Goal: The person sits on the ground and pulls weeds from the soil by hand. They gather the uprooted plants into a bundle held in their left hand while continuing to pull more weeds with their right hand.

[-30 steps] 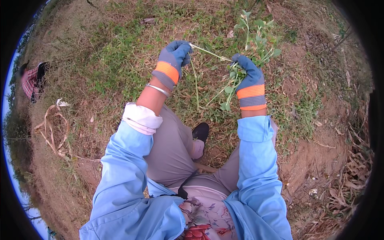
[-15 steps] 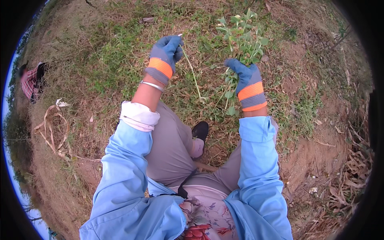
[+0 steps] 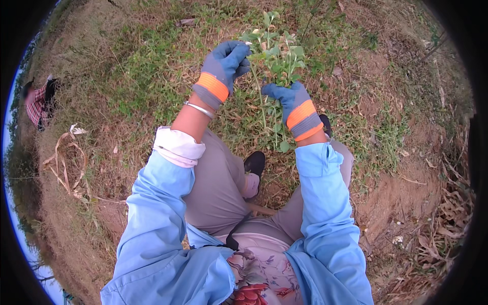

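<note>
My left hand [image 3: 226, 65], in a blue and grey glove with an orange cuff band, is closed in a pinch. From its fingers a long thin pale-green stalk [image 3: 258, 90] hangs down, and a small white tip shows at the fingertips. My right hand [image 3: 294, 104], gloved the same way, is wrapped round a bunch of leafy green plants [image 3: 278, 62]. Leaves stand up above the fist, and some stems and a leaf [image 3: 284, 146] dangle below it. The two hands are close together, with the stalk between them and the bunch's leaves near my left fingertips.
Grass and low weeds [image 3: 137, 86] cover the ground ahead. Dry curled stalks [image 3: 63, 160] lie at the left, and dead leaves [image 3: 432, 244] are heaped at the right. My dark shoe [image 3: 254, 163] is below the hands. Another person [image 3: 38, 105] in a checked shirt is far left.
My right hand has moved left with the bunch, and my left hand has shifted slightly right with the stalk. The gap between them has narrowed.
</note>
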{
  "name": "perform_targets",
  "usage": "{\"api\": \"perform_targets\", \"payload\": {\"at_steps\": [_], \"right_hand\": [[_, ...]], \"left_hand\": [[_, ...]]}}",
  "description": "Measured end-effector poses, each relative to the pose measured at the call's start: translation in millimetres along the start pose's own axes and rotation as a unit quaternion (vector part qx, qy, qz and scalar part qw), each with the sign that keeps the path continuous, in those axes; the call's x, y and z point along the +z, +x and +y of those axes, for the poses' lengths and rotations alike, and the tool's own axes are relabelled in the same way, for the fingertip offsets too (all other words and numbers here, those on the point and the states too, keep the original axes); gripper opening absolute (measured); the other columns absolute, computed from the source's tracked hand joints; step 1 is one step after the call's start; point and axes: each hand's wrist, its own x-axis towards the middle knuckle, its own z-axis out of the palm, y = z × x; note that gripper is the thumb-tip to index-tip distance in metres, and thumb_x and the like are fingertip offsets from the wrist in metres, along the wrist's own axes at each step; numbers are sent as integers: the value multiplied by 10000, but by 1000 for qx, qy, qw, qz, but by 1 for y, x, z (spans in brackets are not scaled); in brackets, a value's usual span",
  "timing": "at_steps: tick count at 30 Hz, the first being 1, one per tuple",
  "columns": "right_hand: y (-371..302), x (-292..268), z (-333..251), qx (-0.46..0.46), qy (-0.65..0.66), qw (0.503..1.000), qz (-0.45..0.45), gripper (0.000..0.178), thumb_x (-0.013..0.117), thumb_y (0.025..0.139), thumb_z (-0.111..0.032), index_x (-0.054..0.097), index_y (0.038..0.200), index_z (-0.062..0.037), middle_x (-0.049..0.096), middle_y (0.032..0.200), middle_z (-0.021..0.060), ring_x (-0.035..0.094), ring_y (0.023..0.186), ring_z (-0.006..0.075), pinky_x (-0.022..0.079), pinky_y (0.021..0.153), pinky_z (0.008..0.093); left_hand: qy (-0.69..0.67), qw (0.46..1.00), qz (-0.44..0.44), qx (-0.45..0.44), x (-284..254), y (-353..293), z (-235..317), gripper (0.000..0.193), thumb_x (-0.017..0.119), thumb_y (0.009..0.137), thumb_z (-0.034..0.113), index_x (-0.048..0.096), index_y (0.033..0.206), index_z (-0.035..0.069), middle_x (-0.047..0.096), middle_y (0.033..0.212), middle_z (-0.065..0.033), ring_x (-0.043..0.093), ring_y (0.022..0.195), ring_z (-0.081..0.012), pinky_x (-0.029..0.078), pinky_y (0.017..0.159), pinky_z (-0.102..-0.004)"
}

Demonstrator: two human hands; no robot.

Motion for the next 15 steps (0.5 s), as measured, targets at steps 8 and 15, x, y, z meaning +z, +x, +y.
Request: {"api": "perform_targets", "payload": {"at_steps": [8, 15], "right_hand": [[-5, 9, -2, -24, -38, 998, -38, 260, 654, 689, -77, 608, 935, -9, 617, 813, 40, 565, 676, 105, 458, 570, 243], [-7, 12, -5, -35, -86, 994, -54, 259, 666, 680, -85, 610, 923, -14, 617, 816, 40, 561, 677, 102, 454, 564, 240]], "left_hand": [[17, 999, -18, -20, 4, -1, -3, 216, 562, 809, 167, 539, 991, 54, 561, 856, -2, 533, 682, -86, 503, 577, -228], [-7, 999, -44, -28, 1, -2, -4, 256, 557, 819, 162, 511, 1039, 40, 566, 862, -32, 573, 729, -127, 512, 616, -246]]}}
